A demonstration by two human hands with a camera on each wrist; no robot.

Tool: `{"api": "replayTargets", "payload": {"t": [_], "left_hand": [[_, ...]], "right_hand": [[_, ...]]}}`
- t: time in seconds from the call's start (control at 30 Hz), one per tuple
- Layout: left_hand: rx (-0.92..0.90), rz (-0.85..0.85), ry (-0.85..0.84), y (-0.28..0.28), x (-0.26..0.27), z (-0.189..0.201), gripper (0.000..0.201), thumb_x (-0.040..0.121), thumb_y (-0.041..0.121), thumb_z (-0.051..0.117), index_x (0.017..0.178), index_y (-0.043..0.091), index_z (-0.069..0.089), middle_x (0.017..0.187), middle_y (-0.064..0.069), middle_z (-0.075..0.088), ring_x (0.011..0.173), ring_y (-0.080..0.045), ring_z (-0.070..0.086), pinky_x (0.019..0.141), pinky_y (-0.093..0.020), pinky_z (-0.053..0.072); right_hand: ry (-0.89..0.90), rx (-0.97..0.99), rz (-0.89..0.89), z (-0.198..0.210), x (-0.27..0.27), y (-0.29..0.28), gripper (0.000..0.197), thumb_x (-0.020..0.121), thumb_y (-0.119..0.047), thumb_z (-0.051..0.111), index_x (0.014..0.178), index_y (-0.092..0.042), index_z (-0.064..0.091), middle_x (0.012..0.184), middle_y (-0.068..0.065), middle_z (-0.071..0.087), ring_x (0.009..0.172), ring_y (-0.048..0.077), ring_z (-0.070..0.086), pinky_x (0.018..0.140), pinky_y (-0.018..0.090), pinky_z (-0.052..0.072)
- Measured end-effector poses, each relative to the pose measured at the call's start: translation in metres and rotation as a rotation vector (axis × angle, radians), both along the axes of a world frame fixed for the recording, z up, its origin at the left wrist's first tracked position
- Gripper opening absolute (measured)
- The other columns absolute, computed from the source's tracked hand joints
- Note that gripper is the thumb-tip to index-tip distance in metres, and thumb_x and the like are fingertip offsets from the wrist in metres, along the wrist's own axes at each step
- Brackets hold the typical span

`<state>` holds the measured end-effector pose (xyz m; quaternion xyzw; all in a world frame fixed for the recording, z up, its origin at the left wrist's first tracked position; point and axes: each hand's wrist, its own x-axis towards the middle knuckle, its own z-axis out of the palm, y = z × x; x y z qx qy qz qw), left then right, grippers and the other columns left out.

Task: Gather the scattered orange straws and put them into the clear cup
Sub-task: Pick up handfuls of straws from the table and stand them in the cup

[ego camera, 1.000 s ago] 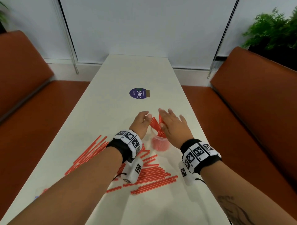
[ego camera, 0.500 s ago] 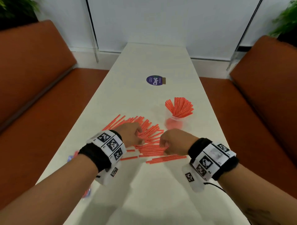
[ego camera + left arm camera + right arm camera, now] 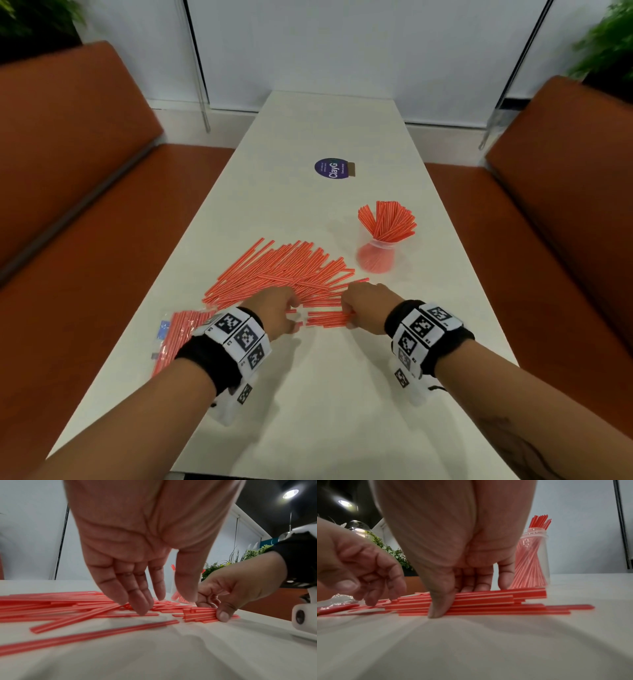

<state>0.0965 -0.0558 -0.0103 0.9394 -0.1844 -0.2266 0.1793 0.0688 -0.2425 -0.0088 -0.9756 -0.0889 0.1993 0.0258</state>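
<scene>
My right hand [image 3: 364,310] pinches a bundle of straws [image 3: 327,318] on the surface [image 3: 342,394]; left hand [image 3: 274,313] rakes with fingers apart. Cup [image 3: 376,257] sits at two o'clock. Loose grip could spill straws.

In the head view, the fingertips of the left hand [image 3: 274,310] and of the right hand [image 3: 364,308] are hidden behind their own knuckles, and part of the loose straws [image 3: 284,270] is covered by both hands. The bagged straws [image 3: 174,334] at the table's [image 3: 325,394] left edge are partly hidden by the left wristband. In the left wrist view, the near straws are blurred and the clear cup [image 3: 175,588] is almost wholly concealed behind the thumb.
</scene>
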Motion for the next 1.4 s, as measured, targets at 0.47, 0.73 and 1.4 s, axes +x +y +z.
{"api": "replayTargets", "payload": {"t": [0.47,0.73,1.4], "left_hand": [[-0.440,0.328,0.208,-0.011,-0.007,-0.007,0.020,0.091,0.000,0.041,0.090,0.012,0.056,0.100,-0.007,0.056,0.086,-0.022,0.058,0.083,-0.034,0.052],[-0.635,0.492,0.429,-0.021,-0.019,-0.005,0.013,0.096,0.014,0.042,0.099,0.006,0.052,0.075,-0.005,0.056,0.061,-0.016,0.054,0.058,-0.023,0.043],[-1.262,1.101,0.512,0.004,0.002,-0.020,0.031,0.098,0.019,0.036,0.070,0.014,0.047,0.050,0.002,0.047,0.032,-0.009,0.040,0.045,-0.024,0.042]], "right_hand": [[-0.030,-0.150,-0.103,-0.019,-0.022,0.016,0.039,0.092,-0.007,0.041,0.130,-0.002,0.037,0.130,0.016,0.044,0.119,0.031,0.045,0.097,0.042,0.040],[-0.020,0.095,-0.278,-0.008,-0.023,0.018,0.028,0.092,-0.002,0.037,0.120,-0.002,0.040,0.096,0.008,0.052,0.091,0.026,0.056,0.072,0.028,0.044],[-0.191,0.288,-0.058,0.024,0.043,0.060,0.020,0.092,-0.009,0.045,0.099,-0.008,0.064,0.107,0.010,0.066,0.095,0.023,0.060,0.082,0.032,0.047]]}}
